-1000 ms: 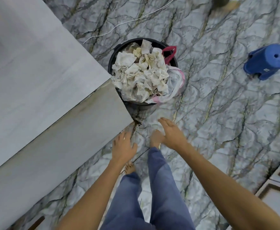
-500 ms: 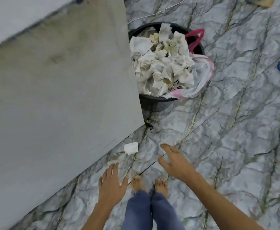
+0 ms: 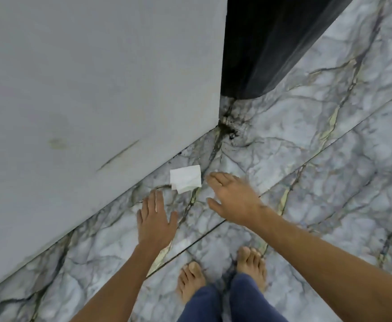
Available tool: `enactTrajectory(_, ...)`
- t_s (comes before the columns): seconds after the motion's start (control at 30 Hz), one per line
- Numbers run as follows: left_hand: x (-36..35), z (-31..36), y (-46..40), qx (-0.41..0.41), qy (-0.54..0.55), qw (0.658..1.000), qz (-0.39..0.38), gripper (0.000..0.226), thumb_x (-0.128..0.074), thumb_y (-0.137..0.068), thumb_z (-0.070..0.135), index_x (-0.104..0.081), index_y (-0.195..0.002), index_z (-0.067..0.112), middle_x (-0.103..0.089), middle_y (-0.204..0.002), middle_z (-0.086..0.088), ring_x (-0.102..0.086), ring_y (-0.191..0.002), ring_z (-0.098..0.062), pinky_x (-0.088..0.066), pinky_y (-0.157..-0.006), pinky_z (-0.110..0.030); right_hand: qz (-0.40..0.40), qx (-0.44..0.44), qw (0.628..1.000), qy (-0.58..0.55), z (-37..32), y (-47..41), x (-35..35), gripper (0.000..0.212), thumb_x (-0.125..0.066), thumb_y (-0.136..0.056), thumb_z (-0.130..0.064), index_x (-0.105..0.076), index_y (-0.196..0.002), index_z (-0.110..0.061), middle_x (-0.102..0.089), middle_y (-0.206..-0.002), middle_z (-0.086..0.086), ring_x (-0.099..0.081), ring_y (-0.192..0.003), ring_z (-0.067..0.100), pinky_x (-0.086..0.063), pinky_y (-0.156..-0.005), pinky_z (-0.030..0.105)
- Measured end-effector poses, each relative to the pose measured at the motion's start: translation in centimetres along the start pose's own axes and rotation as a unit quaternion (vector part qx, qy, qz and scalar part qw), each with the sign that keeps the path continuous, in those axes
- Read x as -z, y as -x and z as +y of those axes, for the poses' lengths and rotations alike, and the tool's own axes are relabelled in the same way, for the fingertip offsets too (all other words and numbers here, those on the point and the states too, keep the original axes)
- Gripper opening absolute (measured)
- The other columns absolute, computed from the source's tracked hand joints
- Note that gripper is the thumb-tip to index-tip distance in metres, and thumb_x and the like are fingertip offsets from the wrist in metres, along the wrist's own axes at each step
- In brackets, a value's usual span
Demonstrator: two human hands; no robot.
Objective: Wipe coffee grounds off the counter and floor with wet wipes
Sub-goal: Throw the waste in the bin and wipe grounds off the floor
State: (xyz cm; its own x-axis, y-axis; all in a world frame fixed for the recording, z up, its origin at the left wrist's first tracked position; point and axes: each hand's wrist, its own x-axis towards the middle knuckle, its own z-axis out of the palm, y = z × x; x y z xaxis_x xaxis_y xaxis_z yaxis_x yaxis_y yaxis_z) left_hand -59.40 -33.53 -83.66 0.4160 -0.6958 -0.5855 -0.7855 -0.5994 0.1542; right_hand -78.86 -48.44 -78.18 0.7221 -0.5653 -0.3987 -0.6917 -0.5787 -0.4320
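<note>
The step in hand looks to be picking up the folded wipe (image 3: 185, 179) from the floor (image 3: 329, 159) so that the dark coffee grounds (image 3: 229, 131) can be cleaned away; to do it well the person should pinch the wipe by its near edge with one hand, keep it folded so that a clean face meets the tile, and drag the grounds out of the corner toward open floor rather than push them under the cabinet (image 3: 97, 89); short strokes would suit the seam between the tiles, where specks probably lodge. The right hand (image 3: 233, 201) reaches forward with fingers spread and relaxed, holding nothing, its fingertips just beside the wipe's right edge but apparently not touching it; the left hand (image 3: 156, 221) is also flat and empty, its fingertips near the wipe's lower left corner. The wipe lies on the floor close to the foot of the cabinet, between the two hands and slightly ahead of them; the grounds sit farther on, at the cabinet's corner, beside the black bin (image 3: 271, 47).
</note>
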Motion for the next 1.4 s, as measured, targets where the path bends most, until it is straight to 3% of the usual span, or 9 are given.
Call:
enactTrajectory(0.3,-8.3,-2.7,-6.5,-0.011,0.004,0.997,0.082,0.075,-0.033,-0.102,0.053,-0.004,-0.161,0.016,0.002,-0.17,-0.006,0.001,-0.156,-0.027,-0.004,-0.124,-0.055,0.028,0.036,0.998,0.042,-0.3,-7.6,-8.6,0.046,-0.051,-0.088,-0.031,-0.046,-0.128,-0.009,-0.049,-0.135,0.01,-0.044,-0.125,0.027,-0.042,-0.101,0.044)
enactTrajectory(0.5,-10.4,-2.6,-7.2,0.001,0.0,0.995,0.097,0.078,-0.012,-0.099,0.062,0.003,-0.161,0.018,0.013,-0.169,-0.005,0.016,-0.155,-0.026,0.007,-0.122,-0.058,0.055,0.018,0.997,0.054,-0.6,-9.0,-11.1,0.05,-0.062,-0.08,-0.03,-0.052,-0.123,-0.007,-0.055,-0.13,0.01,-0.05,-0.119,0.028,-0.046,-0.093,0.044)
enactTrajectory(0.83,-11.4,-3.2,-7.8,-0.007,0.013,0.994,0.107,0.077,-0.014,-0.1,0.064,0.004,-0.161,0.02,0.019,-0.168,0.0,0.022,-0.153,-0.024,0.01,-0.119,-0.059,0.025,0.002,0.997,0.071,-0.2,-10.9,-11.9,0.056,-0.057,-0.086,-0.036,-0.041,-0.132,-0.008,-0.042,-0.142,0.009,-0.038,-0.129,0.027,-0.039,-0.099,0.043)
enactTrajectory(1.17,-11.4,-3.4,-7.9,-0.005,0.011,0.994,0.11,0.077,-0.011,-0.1,0.066,0.005,-0.161,0.021,0.02,-0.168,0.001,0.02,-0.154,-0.024,0.007,-0.12,-0.059,0.041,-0.01,0.996,0.078,-0.6,-11.3,-12.4,0.033,-0.056,-0.09,-0.017,-0.052,-0.121,-0.009,-0.049,-0.133,0.007,-0.044,-0.121,0.027,-0.042,-0.093,0.041)
enactTrajectory(1.4,-11.7,-3.5,-7.9,-0.006,0.009,0.993,0.116,0.076,-0.014,-0.101,0.065,0.006,-0.161,0.023,0.021,-0.167,0.002,0.02,-0.154,-0.024,0.005,-0.121,-0.06,0.067,0.006,0.996,0.057,-0.4,-11.0,-11.9,0.02,-0.057,-0.085,-0.004,-0.058,-0.105,-0.007,-0.058,-0.113,0.009,-0.05,-0.109,0.029,-0.044,-0.083,0.041)
